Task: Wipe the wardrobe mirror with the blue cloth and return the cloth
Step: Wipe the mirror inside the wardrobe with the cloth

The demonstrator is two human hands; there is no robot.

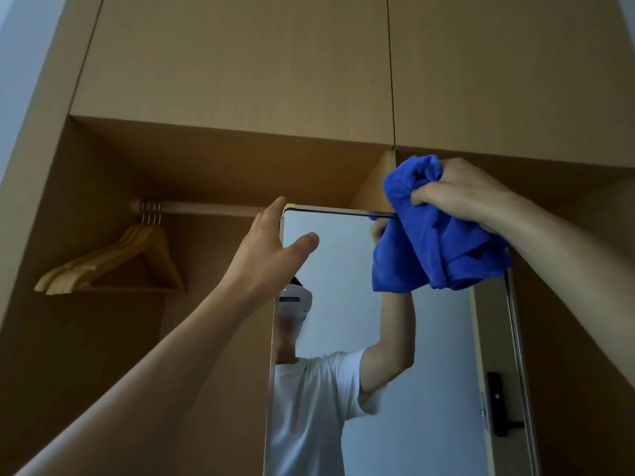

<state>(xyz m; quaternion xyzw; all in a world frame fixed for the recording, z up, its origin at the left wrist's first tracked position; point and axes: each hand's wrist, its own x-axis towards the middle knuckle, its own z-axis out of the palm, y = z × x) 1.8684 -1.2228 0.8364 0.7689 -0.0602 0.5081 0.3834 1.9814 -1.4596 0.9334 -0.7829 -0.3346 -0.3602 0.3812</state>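
The tall wardrobe mirror (343, 255) stands in the middle of the wooden wardrobe, with a thin pale frame. My right hand (464, 192) grips the bunched blue cloth (433, 235) against the mirror's top right corner, where the cloth covers the top edge. My left hand (271, 249) holds the mirror's top left corner: the fingers reach behind the frame and the thumb lies over the glass. The glass reflects a person in a white T-shirt with a raised arm.
Wooden hangers (117, 262) hang from a rail (206, 208) in the open compartment to the left. Closed cabinet doors (240, 63) run above the mirror. A wardrobe side panel (584, 304) stands to the right.
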